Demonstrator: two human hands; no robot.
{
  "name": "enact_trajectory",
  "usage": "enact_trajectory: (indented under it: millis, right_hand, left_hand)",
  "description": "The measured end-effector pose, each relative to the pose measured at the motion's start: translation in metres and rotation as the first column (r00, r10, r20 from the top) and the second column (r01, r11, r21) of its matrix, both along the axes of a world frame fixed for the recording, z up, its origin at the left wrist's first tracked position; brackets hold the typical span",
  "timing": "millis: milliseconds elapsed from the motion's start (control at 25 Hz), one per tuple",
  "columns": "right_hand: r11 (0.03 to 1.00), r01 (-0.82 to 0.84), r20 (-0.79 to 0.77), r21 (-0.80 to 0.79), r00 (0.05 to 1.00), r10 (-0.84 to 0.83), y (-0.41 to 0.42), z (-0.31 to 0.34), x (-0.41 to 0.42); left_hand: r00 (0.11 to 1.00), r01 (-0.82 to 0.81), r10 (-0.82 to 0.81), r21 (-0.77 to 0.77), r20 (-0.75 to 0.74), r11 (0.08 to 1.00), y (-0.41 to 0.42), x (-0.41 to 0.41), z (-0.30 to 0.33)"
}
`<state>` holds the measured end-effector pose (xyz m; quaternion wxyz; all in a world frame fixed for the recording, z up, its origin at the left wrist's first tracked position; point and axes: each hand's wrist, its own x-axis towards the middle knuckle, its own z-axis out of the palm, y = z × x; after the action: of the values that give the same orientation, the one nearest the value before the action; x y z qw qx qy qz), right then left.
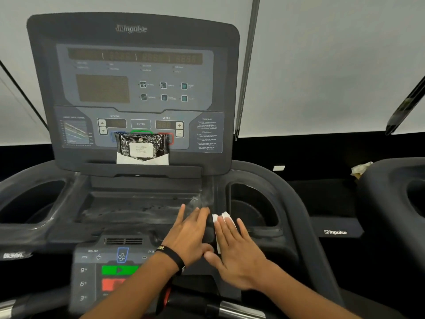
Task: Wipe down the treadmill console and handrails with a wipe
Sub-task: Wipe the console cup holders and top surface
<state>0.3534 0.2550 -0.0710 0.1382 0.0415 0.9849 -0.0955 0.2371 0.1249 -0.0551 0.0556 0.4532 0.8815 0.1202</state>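
The dark treadmill console (135,88) fills the upper middle, with a shallow tray (138,206) below it. My right hand (236,252) lies flat with straight fingers on a white wipe (224,217), pressing it onto the ridge between the tray and the right cup holder (253,208). My left hand (190,236), with a black wristband, rests flat with spread fingers on the tray's right end, beside the right hand. Pale smears show on the tray surface. The lower control panel (108,270) sits under my left forearm.
A black-and-white wipes pack (142,148) leans on the console ledge, covering some buttons. A left cup holder (32,201) is at the left. A second treadmill (391,199) stands at the right, with crumpled paper (361,169) on it. Metal handrail ends (239,311) show at the bottom.
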Motion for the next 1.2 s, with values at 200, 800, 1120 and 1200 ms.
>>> enact_trajectory:
  millis: [200,800,1120,1200]
  right_hand:
    - [0.988,0.106,-0.032,0.109,0.994,-0.103,0.039,-0.004,-0.078]
    - [0.944,0.284,-0.031,-0.166,0.956,-0.293,0.171,0.016,-0.007]
    - [0.93,0.357,-0.03,0.087,0.934,-0.356,0.078,0.001,0.098]
    - [0.913,0.394,-0.047,0.109,0.919,-0.391,0.053,-0.008,0.096]
  left_hand:
    - [0.998,0.027,-0.029,-0.039,-0.055,0.999,-0.006,-0.006,-0.001]
    - [0.999,0.029,-0.031,-0.045,-0.039,0.999,-0.008,-0.009,-0.004]
    - [0.996,0.043,-0.044,-0.026,-0.072,0.999,-0.008,-0.006,-0.002]
    - [0.996,0.052,-0.054,-0.03,-0.07,0.998,-0.009,-0.005,-0.003]
